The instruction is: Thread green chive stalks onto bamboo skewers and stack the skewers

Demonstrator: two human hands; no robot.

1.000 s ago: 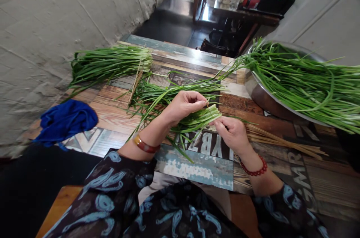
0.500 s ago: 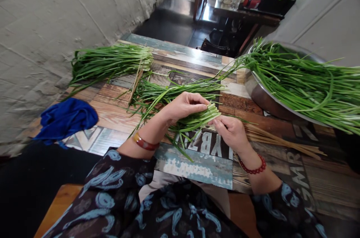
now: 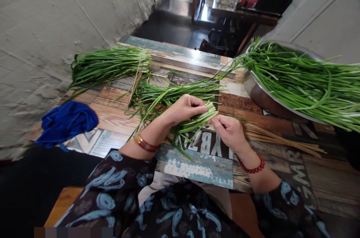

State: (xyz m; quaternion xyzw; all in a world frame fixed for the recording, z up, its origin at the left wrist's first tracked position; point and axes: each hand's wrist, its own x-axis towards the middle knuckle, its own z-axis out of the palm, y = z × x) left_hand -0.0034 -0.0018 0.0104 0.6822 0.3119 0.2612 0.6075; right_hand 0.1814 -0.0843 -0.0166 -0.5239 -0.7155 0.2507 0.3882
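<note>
My left hand (image 3: 189, 109) is closed around a small bunch of garlic chives (image 3: 209, 112), thumb on top, near the pale cut ends. Their green leaves trail out below that hand, toward the left. At the cut ends, my right hand (image 3: 229, 129) is pinched, thumb and fingertips touching the bunch's lower edge; what sits between those fingertips is too small to make out. Loose chives (image 3: 180, 89) lie on the table just beyond my left hand. Several thin bamboo skewers (image 3: 284, 139) lie to the right of my right hand.
A large metal basin (image 3: 257, 89) heaped with chives stands at the right. At the far left lies a big chive bundle (image 3: 112, 63), with more skewers (image 3: 135, 88) beside it. A blue cloth (image 3: 69, 119) rests on the left table edge, near the wall (image 3: 50, 24).
Both hands stay at the bunch, with only slight finger shifts. The view has moved a little. Chives, basin and cloth lie as before.
</note>
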